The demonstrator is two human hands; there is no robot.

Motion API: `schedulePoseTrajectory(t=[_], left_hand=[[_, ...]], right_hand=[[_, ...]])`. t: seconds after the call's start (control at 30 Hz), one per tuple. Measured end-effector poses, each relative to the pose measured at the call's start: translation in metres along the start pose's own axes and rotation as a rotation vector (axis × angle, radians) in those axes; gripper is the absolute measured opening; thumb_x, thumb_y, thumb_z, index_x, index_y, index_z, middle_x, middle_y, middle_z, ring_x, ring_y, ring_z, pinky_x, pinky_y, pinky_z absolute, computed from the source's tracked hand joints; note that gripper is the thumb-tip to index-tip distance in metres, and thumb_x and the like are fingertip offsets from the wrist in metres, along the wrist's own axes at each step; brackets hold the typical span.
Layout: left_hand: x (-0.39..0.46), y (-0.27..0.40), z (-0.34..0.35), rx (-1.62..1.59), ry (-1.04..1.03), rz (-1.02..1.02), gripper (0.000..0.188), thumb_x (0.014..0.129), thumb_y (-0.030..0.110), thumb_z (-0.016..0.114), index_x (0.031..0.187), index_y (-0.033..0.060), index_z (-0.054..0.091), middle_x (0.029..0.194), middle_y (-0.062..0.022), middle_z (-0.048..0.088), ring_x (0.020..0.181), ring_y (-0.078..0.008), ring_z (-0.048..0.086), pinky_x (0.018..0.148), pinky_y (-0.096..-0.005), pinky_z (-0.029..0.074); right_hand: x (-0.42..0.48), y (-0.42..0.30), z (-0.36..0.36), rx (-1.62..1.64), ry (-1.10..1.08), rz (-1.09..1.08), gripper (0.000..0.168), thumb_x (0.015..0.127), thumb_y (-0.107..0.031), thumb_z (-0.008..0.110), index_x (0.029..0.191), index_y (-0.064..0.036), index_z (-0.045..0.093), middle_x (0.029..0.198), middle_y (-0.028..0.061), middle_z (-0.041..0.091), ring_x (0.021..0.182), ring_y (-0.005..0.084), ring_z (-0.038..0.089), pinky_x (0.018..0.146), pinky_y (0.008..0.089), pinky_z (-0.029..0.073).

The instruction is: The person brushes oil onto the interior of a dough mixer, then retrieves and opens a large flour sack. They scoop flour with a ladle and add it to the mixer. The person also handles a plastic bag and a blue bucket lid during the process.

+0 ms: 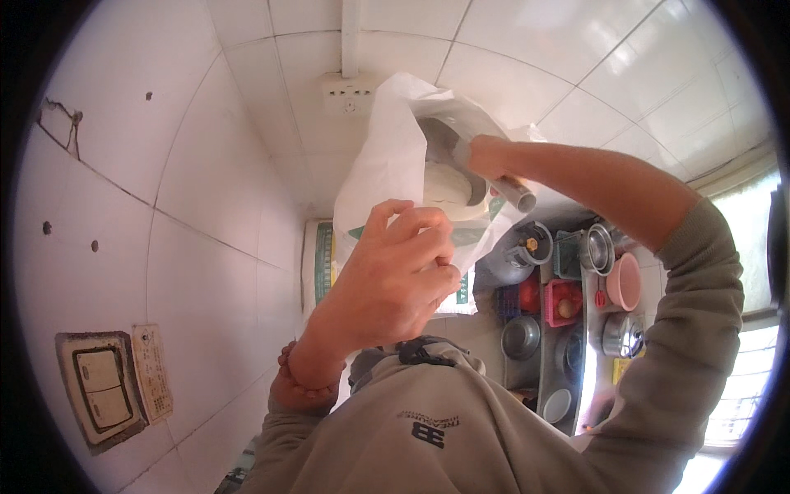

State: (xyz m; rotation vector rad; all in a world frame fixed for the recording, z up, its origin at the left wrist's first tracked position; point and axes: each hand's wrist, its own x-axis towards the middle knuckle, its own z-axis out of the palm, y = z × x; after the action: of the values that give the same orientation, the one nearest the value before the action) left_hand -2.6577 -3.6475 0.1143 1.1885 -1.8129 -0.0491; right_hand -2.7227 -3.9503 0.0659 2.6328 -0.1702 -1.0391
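Observation:
A large white plastic sack point(382, 154) stands open before me against the tiled wall. White powder that looks like flour point(447, 185) shows inside it. My right hand point(487, 155) reaches into the sack's mouth from the right and grips a grey metal scoop point(439, 139); its fingers are mostly hidden. A tube-like handle point(518, 194) of the scoop sticks out below that hand, over the sack's right edge. My left hand point(407, 259) is curled at the near rim of the sack and pinches the plastic. A beaded bracelet circles the left wrist.
A gas cylinder point(515, 253) stands right of the sack. Shelves beyond it hold a pink basin point(623, 281), a lidded steel pot point(623, 333), a pink basket point(563, 302) and a metal bowl point(520, 338). A power socket point(349, 92) and light switch point(106, 389) are on the walls.

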Motion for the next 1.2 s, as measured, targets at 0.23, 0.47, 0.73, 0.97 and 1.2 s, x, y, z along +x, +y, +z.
schedulePoseTrajectory(t=[0.23, 0.47, 0.73, 0.97, 1.2], left_hand=[[-0.002, -0.003, -0.002, 0.046, 0.279, -0.238, 0.021, 0.074, 0.016, 0.077, 0.091, 0.0047, 0.071, 0.116, -0.0164, 0.057, 0.107, -0.0339, 0.053, 0.088, -0.0419, 0.042], [0.01, -0.024, -0.009, 0.446, 0.458, -0.442, 0.032, 0.077, 0.019, 0.077, 0.102, 0.0015, 0.069, 0.122, -0.0229, 0.049, 0.106, -0.0383, 0.051, 0.083, -0.0437, 0.046], [0.014, -0.035, 0.004, 0.091, 0.393, -0.511, 0.017, 0.09, 0.004, 0.056, 0.102, -0.0005, 0.066, 0.066, -0.0097, 0.061, 0.06, -0.0255, 0.062, 0.058, -0.0347, 0.048], [0.025, -0.031, 0.001, -0.023, 0.355, -0.693, 0.016, 0.093, 0.002, 0.052, 0.101, 0.0001, 0.066, 0.073, -0.0103, 0.062, 0.064, -0.0166, 0.056, 0.06, -0.0303, 0.045], [0.037, -0.023, 0.007, 0.001, 0.314, -0.82, 0.018, 0.094, 0.004, 0.051, 0.105, 0.0001, 0.065, 0.077, -0.0056, 0.062, 0.065, -0.0119, 0.051, 0.062, -0.026, 0.043]], right_hand=[[0.027, -0.07, 0.019, 1.365, 0.036, 0.578, 0.023, 0.081, -0.012, 0.057, 0.093, 0.002, 0.071, 0.094, 0.0221, 0.069, 0.087, 0.0391, 0.068, 0.072, 0.0461, 0.054], [0.026, -0.068, 0.015, 1.138, 0.023, 0.454, 0.028, 0.085, -0.008, 0.054, 0.107, 0.002, 0.068, 0.108, 0.0233, 0.067, 0.095, 0.0413, 0.067, 0.076, 0.0456, 0.055], [0.055, -0.089, 0.031, 1.676, -0.003, 0.468, 0.022, 0.085, -0.005, 0.052, 0.098, 0.009, 0.063, 0.093, 0.0186, 0.066, 0.079, 0.0329, 0.069, 0.059, 0.0449, 0.056], [0.042, -0.078, 0.028, 2.106, -0.104, 0.293, 0.016, 0.08, -0.005, 0.054, 0.088, 0.007, 0.061, 0.077, 0.0169, 0.063, 0.062, 0.0256, 0.064, 0.049, 0.0379, 0.052], [0.034, -0.074, 0.059, 2.265, -0.133, -0.071, 0.017, 0.079, -0.007, 0.054, 0.088, 0.006, 0.061, 0.073, 0.0147, 0.063, 0.055, 0.0226, 0.06, 0.051, 0.0331, 0.05]])
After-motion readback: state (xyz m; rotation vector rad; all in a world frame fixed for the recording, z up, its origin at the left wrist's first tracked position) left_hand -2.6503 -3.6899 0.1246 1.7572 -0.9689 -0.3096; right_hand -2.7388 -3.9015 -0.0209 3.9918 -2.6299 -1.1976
